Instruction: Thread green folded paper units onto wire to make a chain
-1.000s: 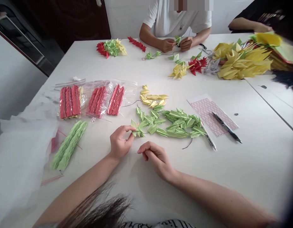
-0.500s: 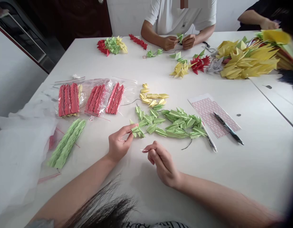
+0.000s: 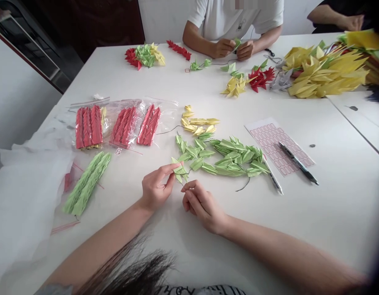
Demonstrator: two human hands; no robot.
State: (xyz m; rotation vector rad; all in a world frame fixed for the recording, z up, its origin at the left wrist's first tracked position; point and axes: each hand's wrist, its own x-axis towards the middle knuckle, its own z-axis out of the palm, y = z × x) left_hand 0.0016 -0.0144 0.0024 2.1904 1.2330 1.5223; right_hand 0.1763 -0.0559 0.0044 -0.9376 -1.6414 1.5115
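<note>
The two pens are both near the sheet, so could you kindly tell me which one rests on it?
The dark pen, farther right, lies across the sheet; the white pen lies off the sheet's left edge.

I see light green paper (image 3: 181,174) in my left hand (image 3: 155,188). Just beyond my right hand (image 3: 206,207), the paper chain (image 3: 247,155) is the same green, and the folded pieces (image 3: 204,121) past it are yellow. Left of my left hand are red strips (image 3: 123,127) and a light green bundle (image 3: 87,183). Right of my right hand, a white sheet (image 3: 277,143) bears rows of pinkish-red outlines. The worktop (image 3: 300,209) is white.
</note>
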